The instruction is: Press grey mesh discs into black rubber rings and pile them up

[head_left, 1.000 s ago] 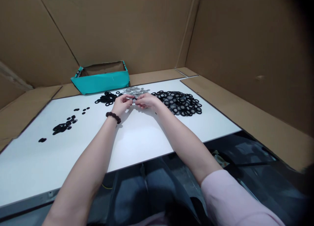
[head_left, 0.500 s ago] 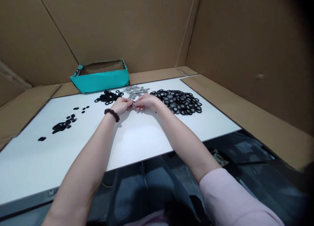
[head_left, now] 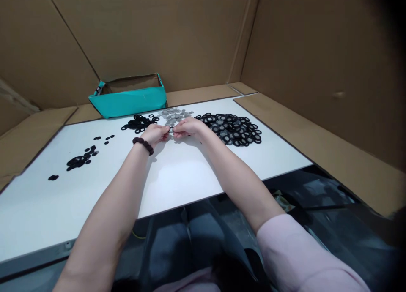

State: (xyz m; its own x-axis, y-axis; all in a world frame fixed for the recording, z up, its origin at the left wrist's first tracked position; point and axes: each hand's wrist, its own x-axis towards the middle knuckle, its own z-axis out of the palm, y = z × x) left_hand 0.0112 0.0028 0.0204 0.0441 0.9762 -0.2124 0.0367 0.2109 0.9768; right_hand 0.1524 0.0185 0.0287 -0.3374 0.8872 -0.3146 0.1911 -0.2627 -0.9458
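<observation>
Between my two hands, over the white table (head_left: 177,173), is a small black ring (head_left: 171,130) with a pale middle. My left hand (head_left: 156,133), with a dark band at the wrist, pinches its left side. The fingertips of my right hand (head_left: 186,128) close on its right side. Just behind the hands lie loose grey discs (head_left: 174,115). A heap of black rings (head_left: 139,122) is beyond my left hand. To the right of my right hand spreads a large pile of black rings with grey centres (head_left: 233,129).
A turquoise open box (head_left: 130,102) stands at the back left. Black discs (head_left: 79,161) lie scattered on the left of the table. Cardboard walls (head_left: 158,34) enclose the back and sides, and a cardboard strip (head_left: 304,131) runs along the right edge.
The black ring shows more clearly between my fingertips, which have drawn slightly apart. The view has shifted a little; the piles look the same.
</observation>
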